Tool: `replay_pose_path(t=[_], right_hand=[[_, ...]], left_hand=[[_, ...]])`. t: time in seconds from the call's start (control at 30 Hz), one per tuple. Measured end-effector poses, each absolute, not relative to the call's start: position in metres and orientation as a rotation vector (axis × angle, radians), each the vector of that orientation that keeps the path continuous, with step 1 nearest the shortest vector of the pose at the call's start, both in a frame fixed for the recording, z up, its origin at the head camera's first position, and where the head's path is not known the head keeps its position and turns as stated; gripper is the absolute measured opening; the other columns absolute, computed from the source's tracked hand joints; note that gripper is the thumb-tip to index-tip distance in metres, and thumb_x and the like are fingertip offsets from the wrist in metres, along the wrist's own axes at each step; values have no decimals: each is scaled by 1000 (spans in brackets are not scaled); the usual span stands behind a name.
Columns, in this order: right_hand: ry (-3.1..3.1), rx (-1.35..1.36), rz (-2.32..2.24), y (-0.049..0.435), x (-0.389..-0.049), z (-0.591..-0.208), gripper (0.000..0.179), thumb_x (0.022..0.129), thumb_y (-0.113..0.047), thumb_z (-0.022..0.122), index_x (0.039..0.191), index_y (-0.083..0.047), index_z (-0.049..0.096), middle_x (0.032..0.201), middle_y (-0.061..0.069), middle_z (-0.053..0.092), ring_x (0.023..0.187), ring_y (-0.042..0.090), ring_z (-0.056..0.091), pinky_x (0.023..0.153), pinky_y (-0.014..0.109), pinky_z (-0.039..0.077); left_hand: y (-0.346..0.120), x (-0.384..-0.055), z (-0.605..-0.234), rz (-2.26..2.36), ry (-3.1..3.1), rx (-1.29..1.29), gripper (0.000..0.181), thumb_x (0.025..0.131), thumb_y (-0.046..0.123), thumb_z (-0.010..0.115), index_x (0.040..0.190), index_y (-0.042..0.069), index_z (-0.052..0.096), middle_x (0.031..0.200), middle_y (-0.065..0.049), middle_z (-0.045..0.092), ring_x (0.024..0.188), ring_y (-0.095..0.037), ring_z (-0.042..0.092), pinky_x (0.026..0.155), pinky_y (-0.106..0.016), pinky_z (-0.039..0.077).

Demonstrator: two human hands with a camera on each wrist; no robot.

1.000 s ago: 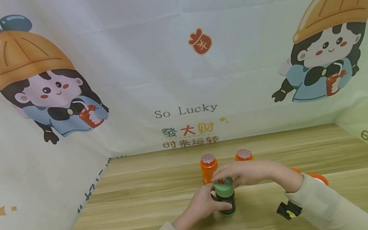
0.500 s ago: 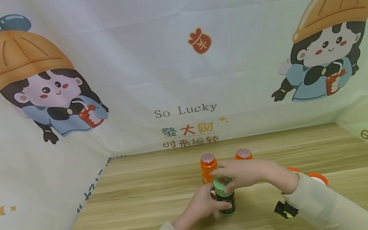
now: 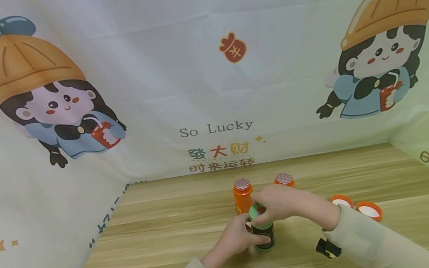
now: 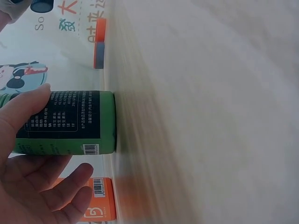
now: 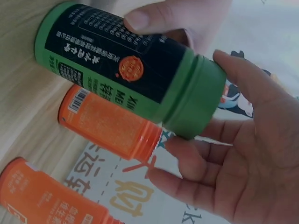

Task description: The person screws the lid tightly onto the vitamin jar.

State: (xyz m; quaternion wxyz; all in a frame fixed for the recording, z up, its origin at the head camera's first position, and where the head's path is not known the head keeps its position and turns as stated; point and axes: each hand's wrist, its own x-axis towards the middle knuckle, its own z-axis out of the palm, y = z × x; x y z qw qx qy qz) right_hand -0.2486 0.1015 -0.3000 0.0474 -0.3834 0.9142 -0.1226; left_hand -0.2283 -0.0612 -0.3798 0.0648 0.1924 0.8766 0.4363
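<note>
A green bottle [image 3: 265,231] with a black label stands upright on the wooden table. My left hand [image 3: 236,238] grips its body, thumb across the label and fingers behind. The green screw cap [image 5: 200,99] sits on top; my right hand [image 3: 283,203] holds its rim between thumb and fingers. In the right wrist view, the thumb touches one side of the cap and curled fingers the other. Just behind the green bottle stands an orange bottle [image 3: 243,200] with a foil-sealed mouth. A second orange bottle [image 3: 284,180], also foil-sealed, is partly hidden behind the right hand.
Two orange caps lie with white insides up on the right: one cap [image 3: 342,201] near the right sleeve, the other cap [image 3: 369,211] beside it. A printed cloth backdrop [image 3: 211,89] rises behind the wooden table [image 3: 168,219] and along both sides.
My right hand has come down onto the green cap, and its fingers have closed around the rim, with the wrist shifting slightly left. The left hand and the bottle have stayed put.
</note>
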Motion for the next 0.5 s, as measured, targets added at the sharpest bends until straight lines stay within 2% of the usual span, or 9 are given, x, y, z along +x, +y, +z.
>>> replay_pose_path(t=[0.17, 0.5], right_hand=[[2879, -1100, -390, 97, -248, -306, 39, 78, -45, 65, 70, -15, 41, 58, -8, 28, 50, 6, 27, 46, 21, 20], [3069, -1008, -228, 91, -246, -309, 52, 76, -60, 59, 60, -18, 35, 55, -8, 24, 47, 6, 25, 42, 22, 17]], left_hand=[[-61, -228, -380, 1293, 2654, 581, 37, 69, 23, 80, 101, 13, 64, 89, 5, 63, 73, -10, 49, 60, -24, 42], [-62, -230, -381, 1298, 2669, 595, 36, 69, 23, 80, 100, 12, 67, 89, 3, 63, 69, -8, 48, 55, -22, 41]])
